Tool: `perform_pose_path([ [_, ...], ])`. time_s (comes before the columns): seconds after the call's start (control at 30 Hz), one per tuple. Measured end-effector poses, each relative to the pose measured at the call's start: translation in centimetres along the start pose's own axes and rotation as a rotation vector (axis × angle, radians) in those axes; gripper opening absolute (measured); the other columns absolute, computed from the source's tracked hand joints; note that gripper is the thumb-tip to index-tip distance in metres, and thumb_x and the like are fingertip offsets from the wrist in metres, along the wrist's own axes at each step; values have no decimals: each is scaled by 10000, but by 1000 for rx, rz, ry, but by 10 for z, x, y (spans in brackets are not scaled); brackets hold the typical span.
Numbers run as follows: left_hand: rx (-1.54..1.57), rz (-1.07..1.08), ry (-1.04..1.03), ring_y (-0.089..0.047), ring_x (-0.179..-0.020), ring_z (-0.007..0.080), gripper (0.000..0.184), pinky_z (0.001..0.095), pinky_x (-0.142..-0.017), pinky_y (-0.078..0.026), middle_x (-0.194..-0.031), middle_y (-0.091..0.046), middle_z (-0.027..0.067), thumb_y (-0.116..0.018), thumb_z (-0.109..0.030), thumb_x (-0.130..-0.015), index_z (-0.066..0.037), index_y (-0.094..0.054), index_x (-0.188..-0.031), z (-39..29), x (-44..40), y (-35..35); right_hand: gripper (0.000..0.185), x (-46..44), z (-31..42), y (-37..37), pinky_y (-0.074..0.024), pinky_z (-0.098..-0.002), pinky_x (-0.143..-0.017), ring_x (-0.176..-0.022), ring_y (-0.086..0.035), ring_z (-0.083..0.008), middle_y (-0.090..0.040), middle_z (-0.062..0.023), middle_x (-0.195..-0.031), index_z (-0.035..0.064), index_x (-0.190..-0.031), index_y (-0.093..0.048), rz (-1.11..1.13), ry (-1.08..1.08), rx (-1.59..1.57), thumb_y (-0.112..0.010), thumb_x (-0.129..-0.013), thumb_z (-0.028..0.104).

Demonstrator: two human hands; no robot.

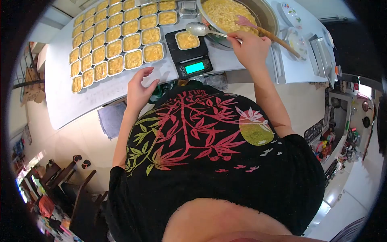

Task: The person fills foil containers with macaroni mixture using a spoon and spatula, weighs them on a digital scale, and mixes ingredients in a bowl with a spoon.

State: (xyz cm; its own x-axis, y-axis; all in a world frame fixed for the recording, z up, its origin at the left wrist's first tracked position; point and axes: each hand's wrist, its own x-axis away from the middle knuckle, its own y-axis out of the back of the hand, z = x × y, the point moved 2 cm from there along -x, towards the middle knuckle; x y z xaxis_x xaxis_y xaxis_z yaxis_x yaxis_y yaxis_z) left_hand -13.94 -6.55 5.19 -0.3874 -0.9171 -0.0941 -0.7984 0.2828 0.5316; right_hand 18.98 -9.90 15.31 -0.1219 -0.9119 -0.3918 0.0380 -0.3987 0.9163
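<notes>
The right hand [250,49] is gripping a silver metal spoon [197,29] by the far edge of a yellow-filled square foil tray [188,41], sitting on a black digital scale [189,57]; left fingers [142,74] are hanging open. Tiny spoonfuls are looking wisest.

Open lane on bench [60,105] ran along front edge, near side of filled trays [133,59]; left hand [139,85] stood at its right end. Gap between filled trays and scale [183,56] was narrow, widened toward front edge. Spoon [197,29] in right hand [250,47] barred scale's far side. Stacked containers [188,9] stood beyond. Spatula [278,40] handle jutted past pot [267,15] rim, blocked low pass toward plates [292,15].
</notes>
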Motion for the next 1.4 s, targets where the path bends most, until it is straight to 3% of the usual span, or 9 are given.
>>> perform_pose_path([
  [0.13, 5, 3, -3, -633, -965, 227, 406, 344, -842, -484, -1022, -670, 105, -761, -127, -741, -61, -618, -1115, -2, 0, -1, 71, 1, 0, 4, -294, -377, -736, -618, -564, -150, -639, 68, -661, 233, -817, -717, -69, 40, 33, -673, -810, 288],
  [0.23, 29, 2, -24, -633, -961, 227, 404, 340, -849, -489, -1019, -668, 111, -762, -113, -737, -50, -618, -1109, -2, -1, -3, 58, 3, 6, 1, -310, -384, -756, -634, -574, -142, -629, 77, -696, 243, -815, -709, -256, 259, 104, -660, -801, 214],
  [0.33, 26, 2, -35, -634, -958, 228, 404, 333, -857, -492, -1018, -666, 118, -764, -100, -731, -40, -618, -1103, -5, -1, -3, 110, 9, 16, -7, -323, -392, -780, -660, -589, -131, -611, 78, -725, 248, -813, -701, -229, 331, 124, -653, -771, 158],
  [0.43, 1, -1, -26, -634, -958, 228, 402, 333, -862, -492, -1019, -666, 121, -762, -99, -732, -38, -618, -1102, -5, -1, -2, 149, 9, 21, -15, -345, -454, -814, -673, -606, -144, -610, 57, -759, 217, -813, -682, -208, 349, 73, -567, -764, 135],
  [0.93, 18, -9, -25, -637, -970, 232, 395, 335, -867, -493, -1029, -668, 129, -754, -98, -739, -29, -618, -1103, -4, 0, 3, 86, -17, 21, -9, -350, -453, -806, -681, -613, -145, -575, 41, -735, 188, -745, -635, -136, 576, 211, -565, -770, 145],
  [1.13, 22, -12, -27, -636, -970, 223, 404, 328, -863, -493, -1029, -668, 125, -758, -98, -736, -29, -615, -1108, -4, -1, 2, 195, -25, 25, -6, -345, -417, -848, -704, -590, -142, -561, 58, -722, 221, -823, -679, -79, 601, 256, -566, -726, 96],
  [1.4, -3, -7, -4, -635, -968, 228, 405, 338, -862, -486, -1033, -671, 112, -761, -112, -739, -38, -616, -1109, -2, 0, 2, 38, -31, 21, 5, -324, -412, -785, -688, -603, -140, -637, 71, -700, 226, -792, -703, -114, 404, 163, -670, -780, 237],
])
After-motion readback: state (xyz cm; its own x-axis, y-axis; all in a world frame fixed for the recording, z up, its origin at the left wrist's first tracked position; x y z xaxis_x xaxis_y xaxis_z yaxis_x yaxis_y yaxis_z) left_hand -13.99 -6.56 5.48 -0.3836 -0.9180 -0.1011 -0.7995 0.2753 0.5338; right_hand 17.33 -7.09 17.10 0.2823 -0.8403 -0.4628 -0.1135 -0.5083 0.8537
